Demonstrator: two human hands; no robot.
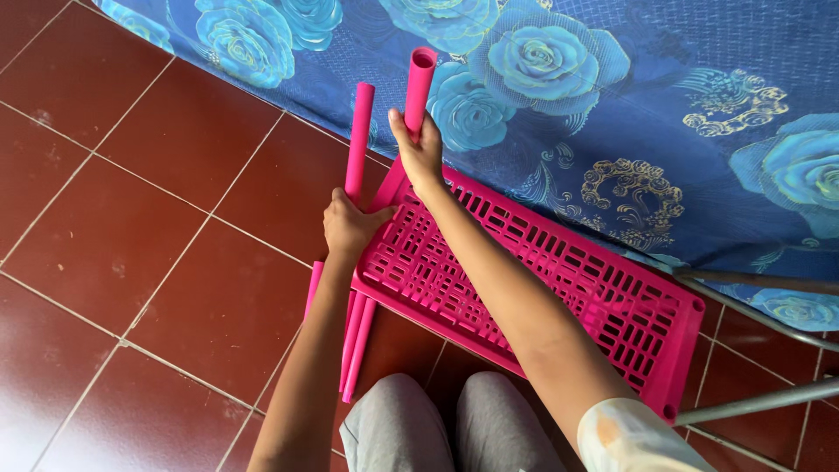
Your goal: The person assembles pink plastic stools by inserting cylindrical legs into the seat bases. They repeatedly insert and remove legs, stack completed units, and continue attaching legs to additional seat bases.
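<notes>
Pink slotted shelf tray lies on the red tiled floor, long axis running from upper left to lower right, its far long side against the blue rose-print cloth. Tray is rigid plastic, rectangular, lattice-cut.

2 smooth round pink tubes stand at its left corner, pointing up. Left hand wraps closed round the solid-looking tube. Right hand grips the hollow open-ended tube, fingers curled. More pink tubes lie on the floor beside the tray's left end. Grey-clad knees at the near edge.
</notes>
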